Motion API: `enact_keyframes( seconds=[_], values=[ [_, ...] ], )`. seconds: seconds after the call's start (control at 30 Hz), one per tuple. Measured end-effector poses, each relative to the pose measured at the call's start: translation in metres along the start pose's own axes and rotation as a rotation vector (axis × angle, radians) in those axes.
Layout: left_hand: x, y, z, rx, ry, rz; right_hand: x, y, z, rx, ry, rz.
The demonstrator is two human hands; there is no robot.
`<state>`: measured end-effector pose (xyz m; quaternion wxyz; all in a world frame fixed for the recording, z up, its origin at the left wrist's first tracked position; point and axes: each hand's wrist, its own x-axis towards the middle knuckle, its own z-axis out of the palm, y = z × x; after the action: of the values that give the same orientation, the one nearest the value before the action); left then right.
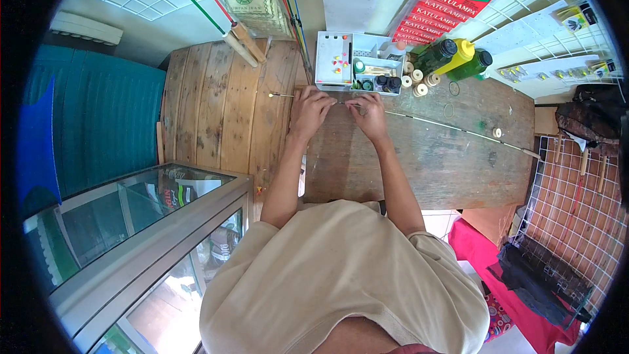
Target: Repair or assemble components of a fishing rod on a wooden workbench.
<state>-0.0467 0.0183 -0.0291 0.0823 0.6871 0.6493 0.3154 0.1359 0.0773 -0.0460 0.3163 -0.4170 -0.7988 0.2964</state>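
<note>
A thin pale fishing rod [452,127] runs across the tabletop from the right, its thicker end [532,154] near the table's right edge. My left hand [310,110] is closed in a pinch on the slim part of the rod, and a short piece with a yellowish tip [271,95] sticks out beyond it. Close beside it, my right hand [368,113] pinches the rod too, thumb against forefinger. A short dark stretch shows between the two sets of fingertips. Whether they also hold thread or some small part is too fine to make out.
Beyond my hands stands a white compartment box [334,82] with small beads and jars. Wooden spools [419,89], bottles [462,52] and a loose spool [496,132] lie to its right. Upright rods [244,46] lean left; a glass cabinet [151,203] stands at lower left.
</note>
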Motion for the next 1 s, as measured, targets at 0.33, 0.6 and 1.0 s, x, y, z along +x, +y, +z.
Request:
enact_keyframes(
  seconds=[0.33, 0.6, 1.0],
  values=[
    [0.002, 0.012, 0.001, 0.031, -0.003, -0.003, -0.004, -0.002, 0.002, 0.017, 0.017, 0.002],
    [0.003, 0.011, 0.003, 0.068, -0.074, -0.021, -0.003, 0.004, 0.007, -0.032, -0.025, 0.035],
    [-0.003, 0.008, 0.004, 0.081, -0.130, -0.015, -0.002, 0.004, 0.011, -0.073, -0.161, 0.048]
  ],
)
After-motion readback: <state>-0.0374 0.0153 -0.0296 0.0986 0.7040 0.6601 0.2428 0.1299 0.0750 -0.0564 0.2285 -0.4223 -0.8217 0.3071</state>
